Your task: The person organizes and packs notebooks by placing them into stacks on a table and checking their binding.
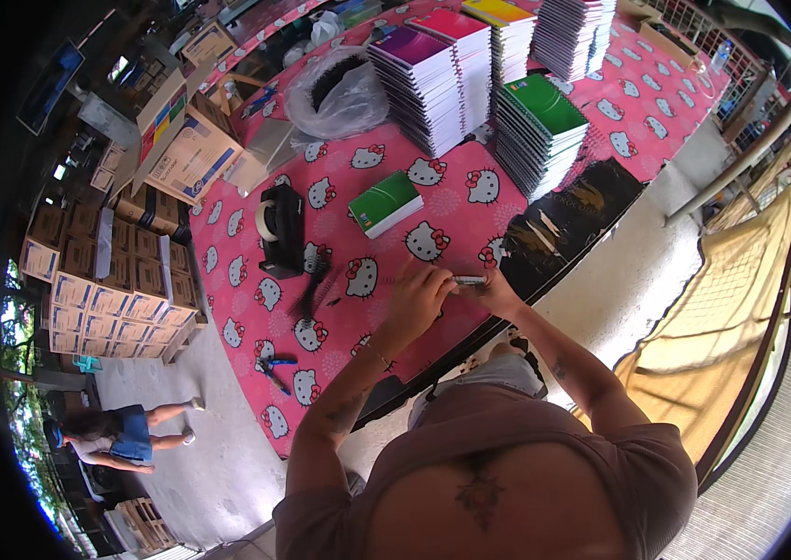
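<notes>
Near the table's front edge, my left hand point(421, 297) and my right hand point(495, 295) both grip a small notebook point(469, 280). It is turned edge-on, so its cover does not show, and my fingers hide much of it. Just beyond my hands lies a small stack of green-covered pages point(386, 203). To the left of my left hand is a bunch of dark wire coils point(313, 287), with a black tape dispenser point(282, 231) behind it. Blue-handled pliers point(274, 371) rest at the table's left side.
Tall stacks of spiral notebooks with purple point(411, 47), green point(543, 105) and yellow point(500, 13) covers stand at the back. A clear plastic bag point(335, 93) sits beside them. Cartons point(115, 289) are piled to the left. Another person point(125, 437) walks on the floor there.
</notes>
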The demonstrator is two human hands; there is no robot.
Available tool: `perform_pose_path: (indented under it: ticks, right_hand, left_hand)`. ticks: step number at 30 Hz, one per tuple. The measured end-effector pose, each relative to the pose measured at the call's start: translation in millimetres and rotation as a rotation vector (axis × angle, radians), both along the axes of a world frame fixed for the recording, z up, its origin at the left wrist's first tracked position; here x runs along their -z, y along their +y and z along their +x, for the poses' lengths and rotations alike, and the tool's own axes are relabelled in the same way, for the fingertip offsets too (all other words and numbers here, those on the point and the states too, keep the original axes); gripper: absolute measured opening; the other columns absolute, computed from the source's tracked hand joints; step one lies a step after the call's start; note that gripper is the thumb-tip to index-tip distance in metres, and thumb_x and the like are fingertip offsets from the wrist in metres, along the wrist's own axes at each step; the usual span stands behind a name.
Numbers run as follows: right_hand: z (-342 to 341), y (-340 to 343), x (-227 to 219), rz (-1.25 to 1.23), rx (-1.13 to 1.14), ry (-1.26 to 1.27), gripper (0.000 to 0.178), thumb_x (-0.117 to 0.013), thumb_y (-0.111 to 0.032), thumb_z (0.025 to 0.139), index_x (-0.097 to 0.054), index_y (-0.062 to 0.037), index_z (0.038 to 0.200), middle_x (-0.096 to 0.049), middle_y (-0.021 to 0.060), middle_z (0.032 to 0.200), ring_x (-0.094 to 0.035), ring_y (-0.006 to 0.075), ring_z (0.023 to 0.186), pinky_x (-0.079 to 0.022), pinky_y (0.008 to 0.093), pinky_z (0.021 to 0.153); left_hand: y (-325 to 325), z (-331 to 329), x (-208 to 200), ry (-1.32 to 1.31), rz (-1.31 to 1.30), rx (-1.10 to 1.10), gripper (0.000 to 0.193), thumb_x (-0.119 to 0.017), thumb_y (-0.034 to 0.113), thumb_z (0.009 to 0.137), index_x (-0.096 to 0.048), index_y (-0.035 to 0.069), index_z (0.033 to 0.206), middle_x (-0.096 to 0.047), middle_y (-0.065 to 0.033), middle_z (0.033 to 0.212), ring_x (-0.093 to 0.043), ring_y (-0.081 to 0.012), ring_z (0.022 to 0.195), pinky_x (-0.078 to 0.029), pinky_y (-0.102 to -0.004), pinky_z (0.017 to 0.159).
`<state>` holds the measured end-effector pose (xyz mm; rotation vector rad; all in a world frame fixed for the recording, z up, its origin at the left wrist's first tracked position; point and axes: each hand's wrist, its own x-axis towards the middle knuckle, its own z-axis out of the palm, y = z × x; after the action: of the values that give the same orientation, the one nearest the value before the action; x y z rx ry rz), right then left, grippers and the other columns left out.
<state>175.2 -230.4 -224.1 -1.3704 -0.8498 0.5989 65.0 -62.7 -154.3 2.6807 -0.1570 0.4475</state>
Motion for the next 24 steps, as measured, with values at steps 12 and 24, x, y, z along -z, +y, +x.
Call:
perform_pose_path:
  ticks: [12,24]
  right_hand:
    - [-24,4,-19,-0.092,0.052,-0.036,0.03,-0.065,0.001,0.082,-0.069,-0.0028,0.111,-0.072,0.0124,0.097,-0.069,0.0193,0.093,-0.052,0.0339,0.083]
    - [-20,9,-69,-0.122,0.335,-0.179,0.029,-0.069,-0.007,0.083,-0.068,-0.0028,0.112,-0.073,0.0161,0.089,-0.072,0.0275,0.084,-0.054,0.0372,0.073]
  left_hand:
    - [-28,-6,-7,-0.045,0.376,-0.152,0.084,-0.041,0.057,0.097,-0.028,-0.006,0.15,-0.024,-0.0263,0.158,-0.019,-0.0398,0.149,-0.013,-0.0641,0.115]
    - [-46,-21,-37,-0.116,0.21,-0.035,0.071,-0.032,0.051,0.102,-0.039,-0.004,0.146,-0.037,-0.0228,0.153,-0.032,-0.0372,0.144,-0.009,-0.0622,0.116]
